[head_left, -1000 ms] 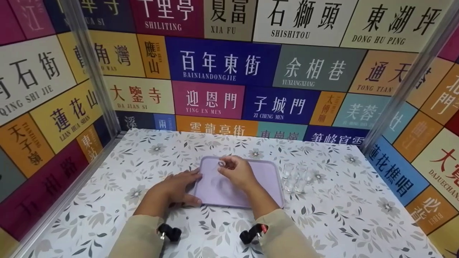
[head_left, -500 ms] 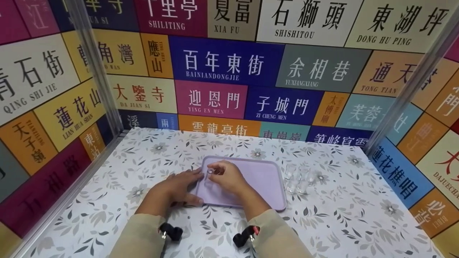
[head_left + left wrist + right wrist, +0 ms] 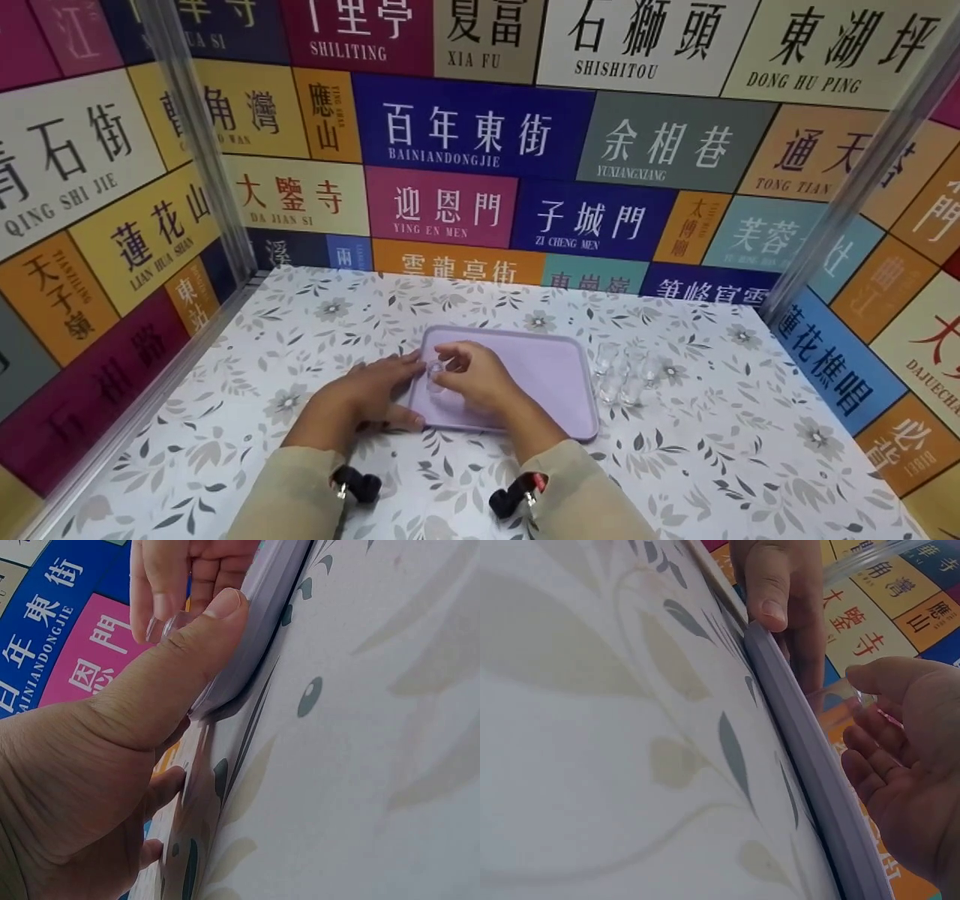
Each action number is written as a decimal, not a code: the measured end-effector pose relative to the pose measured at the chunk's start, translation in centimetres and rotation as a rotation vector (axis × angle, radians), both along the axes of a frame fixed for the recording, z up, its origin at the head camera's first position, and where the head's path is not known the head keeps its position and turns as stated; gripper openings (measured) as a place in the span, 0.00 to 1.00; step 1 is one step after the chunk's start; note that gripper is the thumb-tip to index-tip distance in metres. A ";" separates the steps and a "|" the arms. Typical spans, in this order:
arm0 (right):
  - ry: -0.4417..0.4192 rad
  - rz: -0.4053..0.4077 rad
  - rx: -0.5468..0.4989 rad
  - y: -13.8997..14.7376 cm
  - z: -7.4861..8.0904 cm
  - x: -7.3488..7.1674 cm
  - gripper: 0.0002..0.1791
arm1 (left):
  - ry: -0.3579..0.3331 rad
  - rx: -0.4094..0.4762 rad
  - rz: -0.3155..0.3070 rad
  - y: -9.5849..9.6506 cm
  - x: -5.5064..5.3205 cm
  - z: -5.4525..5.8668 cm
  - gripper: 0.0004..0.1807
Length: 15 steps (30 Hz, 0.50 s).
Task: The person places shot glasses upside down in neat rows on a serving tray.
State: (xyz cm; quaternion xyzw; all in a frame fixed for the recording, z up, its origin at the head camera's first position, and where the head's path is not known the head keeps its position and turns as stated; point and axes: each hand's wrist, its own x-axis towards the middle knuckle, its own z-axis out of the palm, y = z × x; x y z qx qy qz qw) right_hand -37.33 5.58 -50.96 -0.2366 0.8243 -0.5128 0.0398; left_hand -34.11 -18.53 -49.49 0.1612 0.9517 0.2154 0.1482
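A small clear glass (image 3: 435, 377) stands upright near the left end of a lilac tray (image 3: 540, 375). My right hand (image 3: 476, 379) is beside the glass; thumb and index finger are spread apart at its upper part. In the right wrist view the glass (image 3: 836, 703) lies between that hand (image 3: 915, 750) and the tray's left end. My left hand (image 3: 371, 390) rests at the tray's left edge with fingers extended. Its thumb (image 3: 214, 611) lies against the tray's side in the left wrist view.
Several small clear glasses (image 3: 624, 375) stand grouped on the floral tablecloth (image 3: 712, 450) just right of the tray. Panels with printed signs (image 3: 472, 135) close off the back and both sides of the table.
My right hand has moved left with the glass and lowered it onto the tray's left end; its thumb and index finger have since parted. The left hand keeps its place.
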 end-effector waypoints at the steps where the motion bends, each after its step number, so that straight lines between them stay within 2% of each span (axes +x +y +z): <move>1: 0.007 0.004 -0.008 0.2 0.1 0.0 0.29 | -0.002 -0.004 0.002 0.0 0.0 0.0 0.61; 10: 0.030 0.020 -0.020 3.5 1.1 -0.4 0.25 | -0.040 0.013 0.057 0.2 -0.2 -0.2 0.62; 15: 0.022 -0.040 -0.023 6.0 1.2 -0.5 0.24 | -0.054 0.028 0.068 0.2 -0.1 -0.3 0.63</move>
